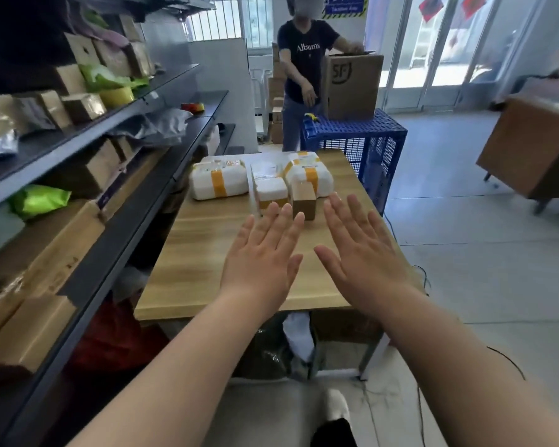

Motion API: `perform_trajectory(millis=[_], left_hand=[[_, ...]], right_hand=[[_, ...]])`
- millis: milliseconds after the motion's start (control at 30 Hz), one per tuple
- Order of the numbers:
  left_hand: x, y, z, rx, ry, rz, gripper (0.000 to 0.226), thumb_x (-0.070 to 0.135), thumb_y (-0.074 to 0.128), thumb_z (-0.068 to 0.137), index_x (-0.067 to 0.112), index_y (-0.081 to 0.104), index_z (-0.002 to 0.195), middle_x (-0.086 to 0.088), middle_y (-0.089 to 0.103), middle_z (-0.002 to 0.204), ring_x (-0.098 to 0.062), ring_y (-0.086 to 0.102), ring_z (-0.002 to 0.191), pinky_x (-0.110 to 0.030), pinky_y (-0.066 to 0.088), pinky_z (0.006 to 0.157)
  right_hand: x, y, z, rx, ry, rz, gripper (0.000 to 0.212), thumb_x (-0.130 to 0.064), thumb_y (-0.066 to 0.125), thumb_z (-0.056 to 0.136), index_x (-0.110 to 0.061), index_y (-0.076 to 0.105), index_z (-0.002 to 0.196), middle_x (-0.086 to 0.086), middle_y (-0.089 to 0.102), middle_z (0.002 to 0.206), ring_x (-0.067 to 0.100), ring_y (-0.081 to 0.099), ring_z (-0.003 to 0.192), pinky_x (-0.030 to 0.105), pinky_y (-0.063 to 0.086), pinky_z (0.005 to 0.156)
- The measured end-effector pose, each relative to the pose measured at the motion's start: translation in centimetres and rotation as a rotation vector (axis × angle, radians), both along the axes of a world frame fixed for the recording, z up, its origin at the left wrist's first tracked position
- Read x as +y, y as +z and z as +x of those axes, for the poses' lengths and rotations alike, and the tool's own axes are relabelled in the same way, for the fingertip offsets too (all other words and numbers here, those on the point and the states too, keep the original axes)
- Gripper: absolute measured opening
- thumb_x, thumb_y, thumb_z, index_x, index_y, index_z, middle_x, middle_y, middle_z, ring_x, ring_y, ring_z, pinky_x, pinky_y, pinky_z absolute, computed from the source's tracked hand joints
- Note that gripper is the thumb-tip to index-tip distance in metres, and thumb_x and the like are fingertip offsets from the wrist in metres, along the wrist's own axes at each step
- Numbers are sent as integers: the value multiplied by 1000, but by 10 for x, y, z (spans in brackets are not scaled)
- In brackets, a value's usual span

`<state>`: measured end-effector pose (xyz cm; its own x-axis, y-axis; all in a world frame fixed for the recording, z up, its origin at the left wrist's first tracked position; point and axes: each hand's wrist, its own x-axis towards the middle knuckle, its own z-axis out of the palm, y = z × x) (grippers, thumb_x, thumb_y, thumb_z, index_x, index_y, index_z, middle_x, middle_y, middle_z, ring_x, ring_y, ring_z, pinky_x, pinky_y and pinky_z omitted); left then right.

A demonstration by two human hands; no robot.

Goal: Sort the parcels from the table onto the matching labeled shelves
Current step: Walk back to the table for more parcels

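Observation:
Several parcels lie at the far end of the wooden table: a wide white foam parcel with yellow tape at the left, a small white parcel, a small brown cardboard box and another white taped parcel behind it. My left hand and my right hand hover flat above the table, palms down, fingers spread, holding nothing. Their fingertips stop just short of the small brown box. The dark shelves run along the left, filled with cardboard and bagged parcels.
Another person stands beyond the table handling a large cardboard box on a blue crate. A wooden cabinet stands at the right. Bags and boxes sit under the table. Cables trail on the tiled floor to the right.

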<state>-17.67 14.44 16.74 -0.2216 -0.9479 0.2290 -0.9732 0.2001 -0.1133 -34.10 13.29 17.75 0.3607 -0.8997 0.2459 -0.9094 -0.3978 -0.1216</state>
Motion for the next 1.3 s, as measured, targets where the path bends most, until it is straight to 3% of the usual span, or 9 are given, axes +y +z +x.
perform_trajectory(millis=[367, 700, 1000, 1100, 1233, 1300], left_hand=[[-222, -43, -20, 86, 119, 174, 58, 43, 11, 101, 25, -20, 147, 6, -21, 157, -12, -24, 142, -35, -12, 117], [-387, -119, -29, 242, 309, 441, 59, 41, 15, 102, 20, -11, 150, 6, -16, 158, -9, -19, 143, -31, -9, 117], [-478, -182, -27, 430, 461, 676, 62, 39, 24, 102, 11, -1, 151, -2, -2, 160, -13, -5, 146, -31, 2, 119], [-492, -189, -31, 605, 543, 728, 64, 38, 29, 102, 8, 2, 151, -5, 3, 160, -16, 2, 147, -28, 6, 118], [-501, -186, -37, 825, 675, 713, 63, 33, 38, 101, 11, 7, 152, -4, 18, 158, -21, 23, 142, -30, 24, 112], [-500, -182, -40, 861, 682, 673, 61, 30, 40, 100, 13, 12, 152, -4, 23, 156, -22, 27, 141, -30, 26, 110]], right_hand=[[-250, -39, -27, -21, 53, 190, 63, -49, 12, 99, -21, -14, 149, -9, -26, 152, 9, -27, 140, 31, -15, 115], [-455, -133, -25, -90, 96, 503, 63, -46, 21, 100, -19, -4, 151, -5, -14, 158, 10, -19, 143, 30, -8, 115], [-532, -199, -5, -120, 82, 679, 64, -44, 26, 100, -15, 2, 152, -1, -6, 160, 14, -10, 146, 32, 1, 117], [-538, -206, -3, -136, 50, 755, 66, -44, 28, 100, -12, 0, 151, 2, -6, 160, 15, -8, 146, 31, 2, 117], [-539, -208, 0, -346, -22, 981, 72, -40, 40, 98, -12, -1, 151, 5, 8, 160, 19, 10, 146, 31, 13, 116], [-537, -206, -1, -435, -41, 972, 74, -37, 46, 96, -16, 2, 152, 1, 17, 158, 19, 23, 143, 30, 23, 113]])
